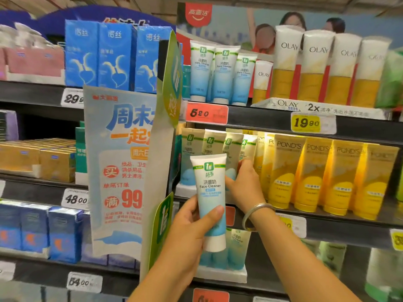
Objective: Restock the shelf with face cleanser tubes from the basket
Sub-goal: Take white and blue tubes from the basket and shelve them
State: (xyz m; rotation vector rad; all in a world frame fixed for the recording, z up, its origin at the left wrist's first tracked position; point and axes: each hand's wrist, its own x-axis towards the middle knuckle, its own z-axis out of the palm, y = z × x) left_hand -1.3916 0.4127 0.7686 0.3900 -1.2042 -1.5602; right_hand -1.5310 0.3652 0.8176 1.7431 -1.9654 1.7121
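Note:
My left hand [192, 223] grips a white-and-blue face cleanser tube [210, 192], cap down, in front of the middle shelf [327, 225]. My right hand [245, 182], with a silver bangle at the wrist, reaches into the row of matching tubes [210, 144] on that shelf; its fingers curl round the lower part of one tube [231, 173]. More of the same cleanser tubes [220, 77] stand on the shelf above, and others [235, 249] on the shelf below. The basket is not in view.
Yellow Pond's tubes [316, 175] fill the middle shelf to the right. Olay tubes [316, 68] stand on the upper shelf. A hanging paper promo sign [122, 171] and a green divider [172, 83] border the cleanser section on the left. Blue boxes [113, 55] sit further left.

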